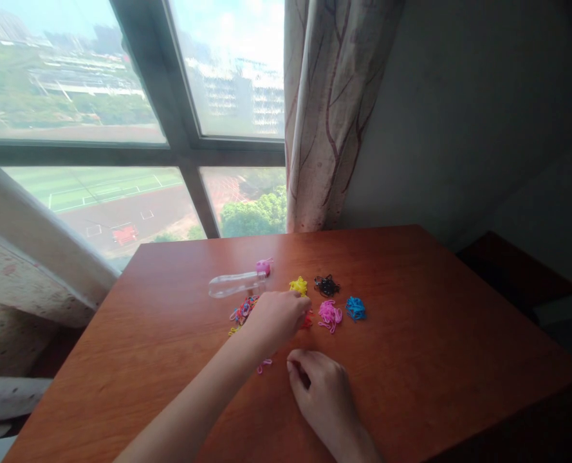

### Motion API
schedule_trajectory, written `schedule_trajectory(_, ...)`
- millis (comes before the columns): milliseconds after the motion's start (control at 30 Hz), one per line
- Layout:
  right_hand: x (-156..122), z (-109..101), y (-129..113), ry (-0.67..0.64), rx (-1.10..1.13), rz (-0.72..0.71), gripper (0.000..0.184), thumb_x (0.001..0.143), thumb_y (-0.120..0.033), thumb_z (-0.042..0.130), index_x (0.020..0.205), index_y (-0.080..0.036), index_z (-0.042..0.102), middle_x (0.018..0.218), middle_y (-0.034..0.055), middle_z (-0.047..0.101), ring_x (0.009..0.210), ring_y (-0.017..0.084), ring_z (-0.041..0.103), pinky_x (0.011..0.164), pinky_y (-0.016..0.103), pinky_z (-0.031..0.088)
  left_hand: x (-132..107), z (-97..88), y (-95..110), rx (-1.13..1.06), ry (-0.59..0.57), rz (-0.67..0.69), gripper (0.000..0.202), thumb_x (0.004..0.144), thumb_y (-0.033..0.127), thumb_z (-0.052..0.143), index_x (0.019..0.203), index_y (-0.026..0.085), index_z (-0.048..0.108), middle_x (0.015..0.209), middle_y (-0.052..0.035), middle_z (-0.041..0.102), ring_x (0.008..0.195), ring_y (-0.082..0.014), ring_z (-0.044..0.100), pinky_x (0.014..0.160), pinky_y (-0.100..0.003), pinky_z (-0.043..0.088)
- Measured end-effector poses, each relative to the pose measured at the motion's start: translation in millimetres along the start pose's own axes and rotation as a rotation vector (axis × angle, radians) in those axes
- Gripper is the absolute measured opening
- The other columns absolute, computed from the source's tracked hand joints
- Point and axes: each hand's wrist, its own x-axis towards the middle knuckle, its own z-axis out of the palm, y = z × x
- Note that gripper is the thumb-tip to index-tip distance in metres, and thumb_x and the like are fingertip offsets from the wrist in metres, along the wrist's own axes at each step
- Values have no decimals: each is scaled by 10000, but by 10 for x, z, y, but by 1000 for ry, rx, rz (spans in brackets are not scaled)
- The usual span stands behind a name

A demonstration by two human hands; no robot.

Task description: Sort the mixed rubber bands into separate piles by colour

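Note:
My left hand (286, 312) reaches over a pile of red rubber bands (307, 319), its fingers closed and pointing down beside a yellow pile (298, 285). What the fingers hold, if anything, is hidden. Closer to me, my right hand (322, 382) hovers or rests low at the table, thumb and forefinger tips pinched together; nothing can be made out between them. To the right lie pink bands (330, 315), black bands (327, 285) and blue bands (356, 308) in separate piles. A mixed-colour heap (244, 311) is partly covered by my left forearm.
A clear plastic container (235, 284) lies behind the mixed heap, with a pink piece (264, 266) at its end. Some loose pink bands (264, 366) are by my left forearm. The brown table (411, 347) stands against a window with a curtain (334, 116).

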Motion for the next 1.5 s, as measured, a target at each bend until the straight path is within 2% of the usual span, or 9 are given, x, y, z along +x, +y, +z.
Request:
schedule_trajectory(167, -6, 1, 7, 0, 7, -9, 197, 880, -138, 466, 775, -224, 609, 693, -13, 635, 636, 141, 585, 614, 241, 322, 200, -26, 34, 20, -36, 28, 182, 868, 196, 534, 855, 216, 715, 872, -96, 731, 814, -232, 712, 697, -297, 506)
schedule_trajectory(333, -22, 10, 18, 0, 14, -4, 194, 878, -140, 470, 776, -226, 611, 688, -16, 631, 633, 142, 582, 621, 241, 325, 216, -22, 28, 23, -42, 33, 181, 866, 197, 538, 861, 204, 719, 859, -110, 734, 796, -252, 714, 683, -313, 510)
schedule_trajectory(500, -26, 3, 2, -5, 3, 2, 192, 886, -142, 474, 786, -226, 614, 701, -10, 644, 653, 143, 594, 628, 235, 330, -50, -85, -42, 13, 2, -12, 192, 894, 220, 500, 941, 228, 686, 936, -84, 732, 800, -259, 709, 633, -303, 483)
schedule_trajectory(633, -28, -1, -16, -29, -12, 7, 181, 890, -138, 480, 818, -232, 618, 749, -10, 666, 700, 154, 610, 646, 245, 329, -438, -83, -148, -7, 19, -82, 209, 926, 257, 465, 862, 226, 662, 880, -57, 723, 739, -222, 692, 595, -270, 441)
schedule_trajectory(767, -9, -1, -45, -61, -56, 1, 152, 879, -131, 511, 832, -238, 608, 744, -24, 658, 690, 152, 601, 629, 256, 308, -845, 30, -288, -175, 64, -169, 186, 920, 230, 473, 884, 238, 655, 854, -15, 715, 769, -183, 671, 637, -243, 426)
schedule_trajectory(900, 49, 5, -106, -115, -64, -14, 129, 862, -130, 551, 832, -243, 605, 739, -35, 660, 676, 144, 595, 616, 257, 295, -1118, 201, -381, -336, 97, -272, 216, 935, 279, 456, 914, 233, 666, 789, -3, 696, 694, -163, 624, 628, -237, 413)
schedule_trajectory(1167, 187, 22, -156, -208, -24, -28, 117, 889, -152, 583, 899, -261, 626, 796, -46, 686, 720, 140, 619, 639, 244, 299, -1225, 491, -370, -400, 87, -287, 200, 932, 283, 460, 908, 244, 655, 894, -14, 716, 822, -182, 657, 714, -243, 438)
schedule_trajectory(1333, 214, 56, -114, -135, -99, 57, 126, 885, -155, 580, 955, -249, 625, 733, -34, 664, 669, 152, 611, 607, 262, 273, -1222, 528, -344, -384, 90, -269, 207, 944, 293, 442, 867, 252, 630, 859, 1, 699, 782, -172, 648, 680, -237, 422)
schedule_trajectory(1500, 274, 81, -101, -125, -159, 46, 106, 876, -167, 594, 947, -242, 617, 713, -33, 658, 648, 157, 613, 584, 269, 251, -1229, 519, -323, -381, 87, -268, 188, 943, 274, 442, 884, 256, 620, 865, 6, 695, 786, -168, 646, 674, -231, 413)
